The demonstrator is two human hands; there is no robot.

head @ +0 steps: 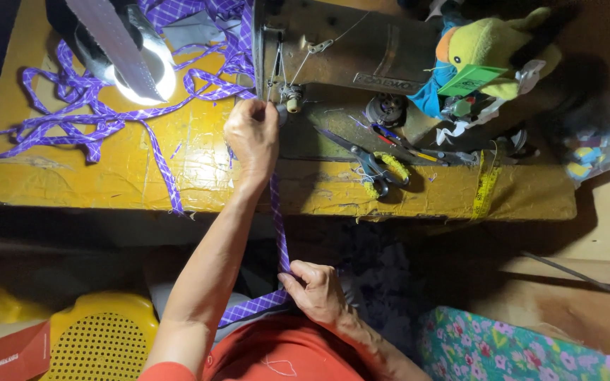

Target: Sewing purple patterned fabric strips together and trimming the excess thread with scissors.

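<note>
- left hand clenched on purple checked fabric strip, pressed at sewing machine needle area, 12 o'clock
- right hand pinches same strip near lap, 6 o'clock; strip taut between hands
- more strip coiled on yellow table, 10 o'clock, by lamp
- scissors just right of left hand
- plush toy at 2 o'clock

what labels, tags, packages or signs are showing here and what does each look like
Green tag: a flat paper rectangle with dark print, resting on the yellow plush toy at the upper right.
Nameplate: a narrow strip of raised lettering on the front of the grey-brown sewing machine.
Red carton: bottom left corner beside the yellow stool, a flat red box with pale print.
Yellow measuring tape: hangs over the table edge at the right.
</note>
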